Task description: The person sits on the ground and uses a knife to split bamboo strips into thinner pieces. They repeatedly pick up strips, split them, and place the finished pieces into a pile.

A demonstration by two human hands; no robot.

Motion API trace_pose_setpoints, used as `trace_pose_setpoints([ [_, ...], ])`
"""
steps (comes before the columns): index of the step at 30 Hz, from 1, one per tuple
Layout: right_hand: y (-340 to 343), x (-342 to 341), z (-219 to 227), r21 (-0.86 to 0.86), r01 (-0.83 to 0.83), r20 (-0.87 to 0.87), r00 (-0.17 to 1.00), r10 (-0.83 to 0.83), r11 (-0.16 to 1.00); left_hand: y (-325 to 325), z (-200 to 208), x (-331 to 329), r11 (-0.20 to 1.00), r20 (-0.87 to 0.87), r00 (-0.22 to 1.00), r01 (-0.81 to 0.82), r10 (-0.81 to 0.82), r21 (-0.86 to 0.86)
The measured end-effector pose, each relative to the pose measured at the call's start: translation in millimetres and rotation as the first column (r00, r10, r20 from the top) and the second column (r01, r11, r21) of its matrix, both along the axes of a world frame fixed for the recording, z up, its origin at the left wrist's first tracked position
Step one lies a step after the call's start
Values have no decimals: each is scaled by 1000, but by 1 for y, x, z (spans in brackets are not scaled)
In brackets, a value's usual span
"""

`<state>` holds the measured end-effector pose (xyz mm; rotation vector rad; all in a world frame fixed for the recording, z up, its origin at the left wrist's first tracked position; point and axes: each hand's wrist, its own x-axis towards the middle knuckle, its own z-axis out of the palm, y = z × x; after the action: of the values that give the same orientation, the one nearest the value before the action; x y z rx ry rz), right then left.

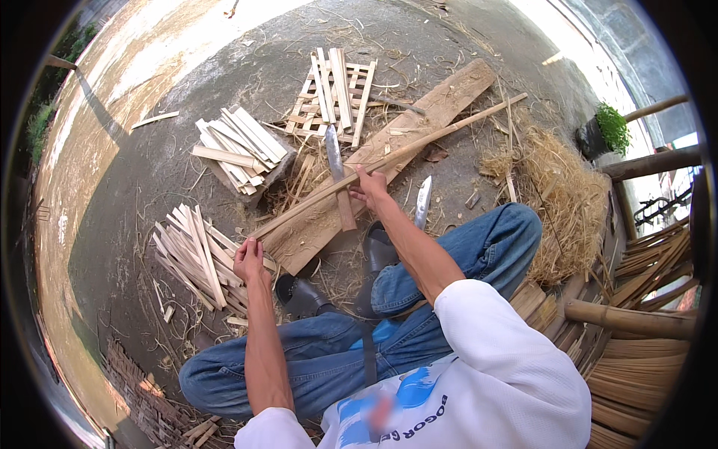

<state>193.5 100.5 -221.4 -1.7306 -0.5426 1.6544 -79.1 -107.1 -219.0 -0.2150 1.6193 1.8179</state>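
Note:
A long bamboo strip (449, 133) runs slantwise over a broad wooden plank (467, 82) on the ground before me. My left hand (253, 262) pinches its near-left end beside the plank's lower end. Farther along, my right hand (369, 187) is closed round the strip near its middle, and its far end sticks out to the upper right. Under the strip, across the plank, lies a large knife (333, 153) with a wooden handle. A second blade (423, 203) rests on the ground just right of my right hand; its handle is hidden by my arm and leg.
Cut pale slats lie in a stack (243, 146) on a block and a loose pile (196, 251) at left. A woven lattice (303, 105) with slats on top is beyond the plank. Fibre shavings (565, 202) heap at right, near bamboo poles (628, 318) and a potted plant (609, 131).

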Motion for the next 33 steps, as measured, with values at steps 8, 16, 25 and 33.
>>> trace_pose_setpoints([
  [8, -14, -7, 4, 6, 79, -272, 959, -74, 997, -7, 3, -15, 999, 67, 997, 30, -28, -37],
  [16, -57, -72, 27, 40, 138, -356, 928, -115, 990, 16, 122, 13, 822, -816, 306, -150, -490, -550],
  [25, -153, -151, 49, 90, 84, -384, 922, -43, 992, 24, 92, 47, 397, -489, -242, 345, -838, -851],
  [33, -168, -160, 19, 75, 115, -316, 945, -86, 990, 9, 70, 38, 432, -532, -177, 405, -828, -806],
])
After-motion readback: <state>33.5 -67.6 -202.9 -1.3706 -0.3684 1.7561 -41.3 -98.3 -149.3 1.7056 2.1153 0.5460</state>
